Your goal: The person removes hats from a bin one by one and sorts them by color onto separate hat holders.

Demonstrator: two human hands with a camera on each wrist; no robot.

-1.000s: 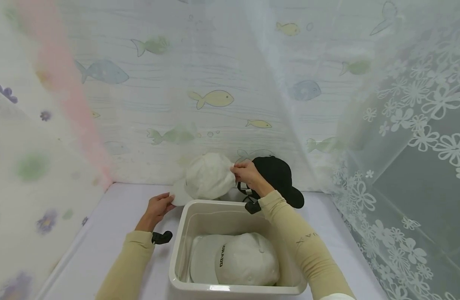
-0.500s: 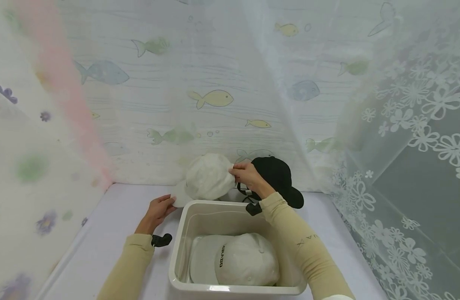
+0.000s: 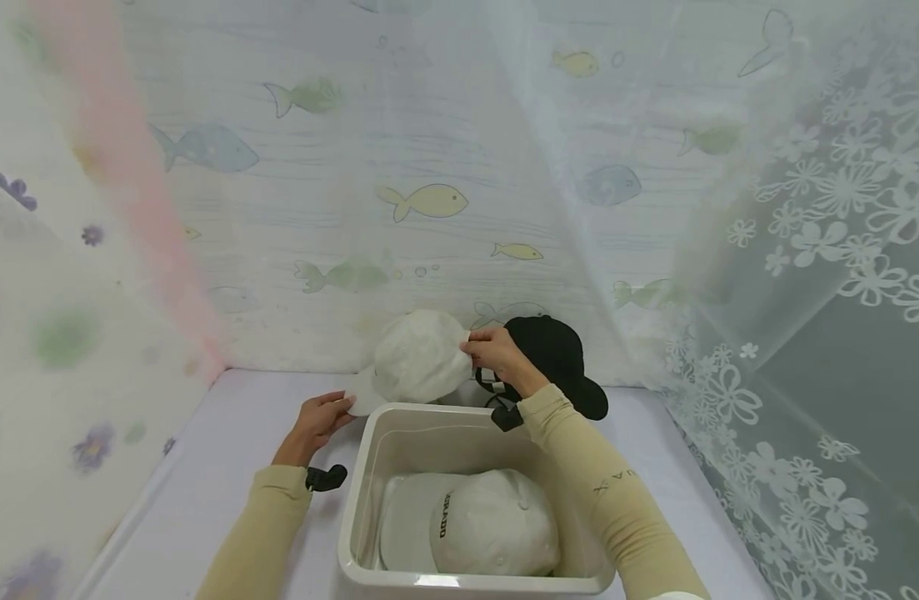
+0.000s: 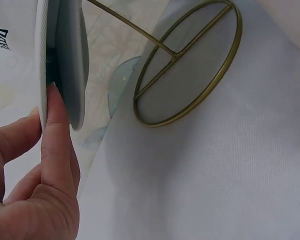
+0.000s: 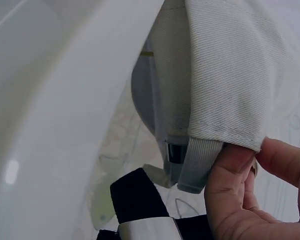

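White cap (image 3: 417,360) sits raised at the table's (image 3: 204,483) back edge, just behind the white tub (image 3: 369,467). Left hand (image 3: 318,421) pinches the cap's brim between thumb and fingers; right hand (image 3: 496,354) pinches the rear edge by the strap. Black cap (image 3: 552,354) just right of it; a second white cap (image 3: 481,529) lies in the tub

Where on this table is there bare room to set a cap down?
Bare cloth lies left of the bin, between it and the flowered curtain, and right of it toward the lace curtain. Behind the bin is crowded: white cap, black cap, both hands.
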